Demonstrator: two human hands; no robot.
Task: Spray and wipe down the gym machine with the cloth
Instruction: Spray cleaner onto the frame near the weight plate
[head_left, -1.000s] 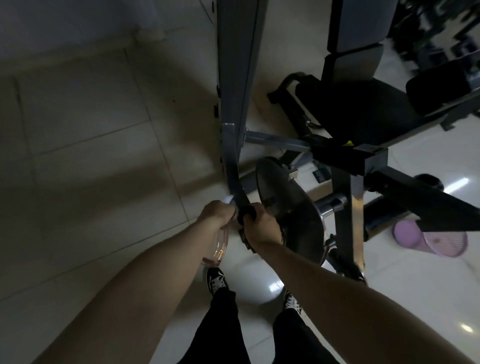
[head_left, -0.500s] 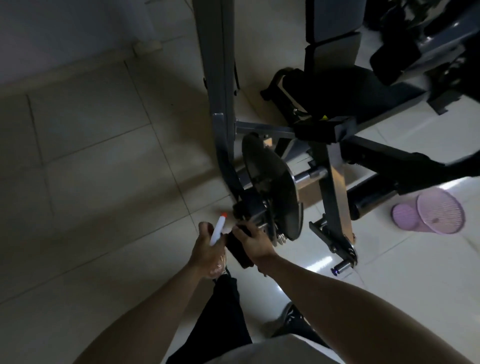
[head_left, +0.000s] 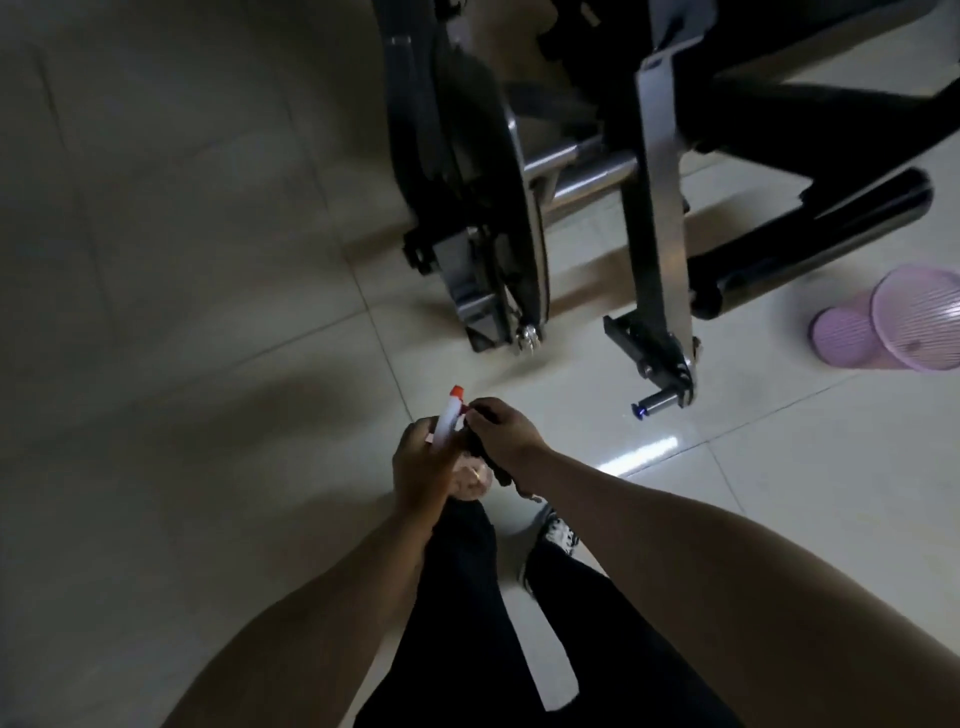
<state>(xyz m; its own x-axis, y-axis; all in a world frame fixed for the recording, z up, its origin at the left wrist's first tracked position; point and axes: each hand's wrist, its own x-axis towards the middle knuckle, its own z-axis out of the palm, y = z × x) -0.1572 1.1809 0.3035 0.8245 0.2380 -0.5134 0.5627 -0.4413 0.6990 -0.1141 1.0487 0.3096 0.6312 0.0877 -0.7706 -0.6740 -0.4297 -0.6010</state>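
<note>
My left hand grips a spray bottle with a white head and a red nozzle that points up and away from me. Its clear body shows below the hand. My right hand holds a dark cloth right beside the bottle, fingertips near the sprayer head. Both hands hover over the tiled floor, apart from the gym machine, whose dark frame, weight plate and steel upright fill the upper middle of the view.
A pink mesh basket lies on its side at the right. A low machine foot with a blue-tipped pin juts out toward me. My legs and shoes stand below the hands. Pale floor tiles spread to the left.
Both hands have drawn back from the machine's lower frame toward my body. The view has dropped and closed in on the machine's base. The cloth has left the frame.
</note>
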